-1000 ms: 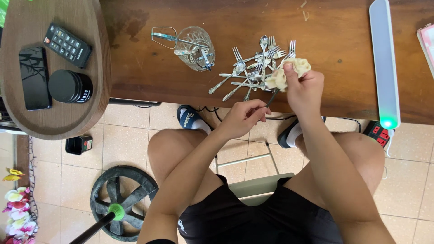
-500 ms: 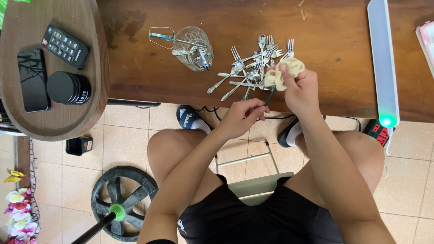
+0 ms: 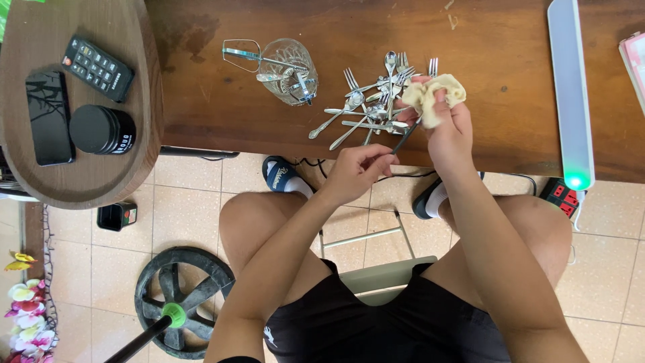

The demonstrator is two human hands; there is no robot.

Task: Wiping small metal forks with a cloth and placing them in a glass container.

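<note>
Wooden table [image 3: 222,128] carries the work; person seated at its near edge, knees under it.

Right hand [image 3: 449,124]: fingers closed around a crumpled pale yellow cloth [image 3: 435,96], which is wrapped about the upper end of one piece of cutlery [image 3: 405,138]. Hand sits over the table's near edge, just right of the cutlery pile.

Left hand [image 3: 356,171]: fingertips pinched on the lower end of that same piece, just off the near edge, above the floor. The piece runs slanted between the two hands; whether it is a fork, spoon or knife cannot be told, the head is covered by cloth.

Pile of forks and spoons [image 3: 369,101] lies loose mid-table, touching the cloth's left side. Glass jar [image 3: 290,70] lies on its side left of the pile, metal whisk attachment [image 3: 245,57] sticking out of it.

Round side table [image 3: 127,181] at left holds a remote [image 3: 97,67], a phone [image 3: 48,117], a black tin [image 3: 102,129]. White light bar [image 3: 571,94] along the table's right end.
</note>
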